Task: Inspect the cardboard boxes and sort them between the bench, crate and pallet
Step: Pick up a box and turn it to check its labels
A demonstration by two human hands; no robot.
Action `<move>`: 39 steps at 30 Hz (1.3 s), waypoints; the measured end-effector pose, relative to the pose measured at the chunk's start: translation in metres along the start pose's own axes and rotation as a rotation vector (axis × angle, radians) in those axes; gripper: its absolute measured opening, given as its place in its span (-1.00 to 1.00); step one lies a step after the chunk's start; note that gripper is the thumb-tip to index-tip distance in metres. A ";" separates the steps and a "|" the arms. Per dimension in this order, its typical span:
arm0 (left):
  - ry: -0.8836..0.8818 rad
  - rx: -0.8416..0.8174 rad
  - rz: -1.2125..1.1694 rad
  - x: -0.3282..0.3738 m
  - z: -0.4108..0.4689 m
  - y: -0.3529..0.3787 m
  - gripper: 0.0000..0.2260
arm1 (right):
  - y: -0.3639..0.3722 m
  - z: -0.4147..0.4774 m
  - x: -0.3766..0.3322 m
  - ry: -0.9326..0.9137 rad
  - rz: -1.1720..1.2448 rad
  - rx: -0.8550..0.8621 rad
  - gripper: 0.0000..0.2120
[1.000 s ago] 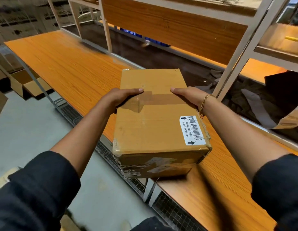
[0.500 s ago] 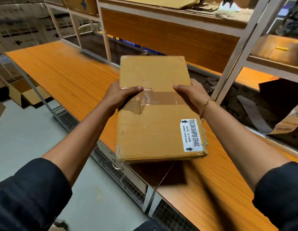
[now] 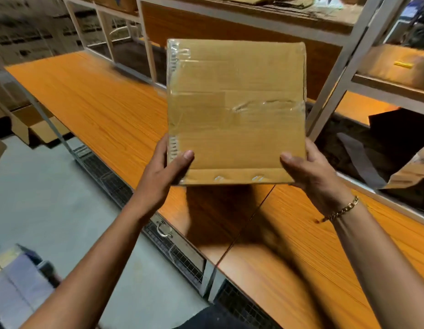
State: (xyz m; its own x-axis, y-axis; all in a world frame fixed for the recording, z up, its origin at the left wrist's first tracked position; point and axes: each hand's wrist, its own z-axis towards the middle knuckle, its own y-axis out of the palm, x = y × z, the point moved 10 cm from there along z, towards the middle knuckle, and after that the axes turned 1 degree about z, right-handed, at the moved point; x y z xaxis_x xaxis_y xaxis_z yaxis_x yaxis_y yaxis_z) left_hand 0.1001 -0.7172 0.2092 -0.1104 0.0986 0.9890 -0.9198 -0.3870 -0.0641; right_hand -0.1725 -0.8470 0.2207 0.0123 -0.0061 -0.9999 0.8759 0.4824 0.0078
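Observation:
A brown cardboard box (image 3: 234,110), sealed with clear tape, is held up above the orange wooden bench (image 3: 99,110). One broad taped face is turned toward me. My left hand (image 3: 166,169) grips its lower left corner, thumb on the front face. At the lower right corner my right hand (image 3: 310,172), with a gold bracelet on the wrist, holds it the same way. The box casts a dark shadow on the bench below it.
Metal shelving (image 3: 334,74) with a wooden back panel rises behind the bench. An open cardboard box (image 3: 40,129) sits on the grey floor at left. A wire mesh frame (image 3: 173,255) runs under the bench edge. Torn cardboard (image 3: 410,169) lies at right.
I lifted the box off the bench and tipped it upright, so a different taped face shows and the white label is out of sight. Both hands shifted to the lower corners.

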 end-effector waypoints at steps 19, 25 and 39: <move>-0.341 0.079 -0.141 -0.080 -0.078 0.008 -0.10 | 0.004 -0.058 0.105 0.219 0.137 0.063 0.04; -0.410 0.061 -0.202 -0.067 -0.084 -0.005 0.02 | 0.002 -0.058 0.075 0.235 0.045 -0.116 -0.24; -0.395 -0.119 0.147 -0.038 0.016 0.005 -0.29 | 0.022 0.036 0.052 0.343 -0.358 -0.103 -0.23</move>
State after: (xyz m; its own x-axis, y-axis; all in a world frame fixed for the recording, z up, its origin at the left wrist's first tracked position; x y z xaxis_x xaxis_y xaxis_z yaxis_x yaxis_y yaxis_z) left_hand 0.1056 -0.7374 0.1735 -0.1125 -0.3169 0.9418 -0.9444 -0.2605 -0.2005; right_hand -0.1353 -0.8682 0.1692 -0.4544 0.0924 -0.8860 0.7440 0.5864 -0.3204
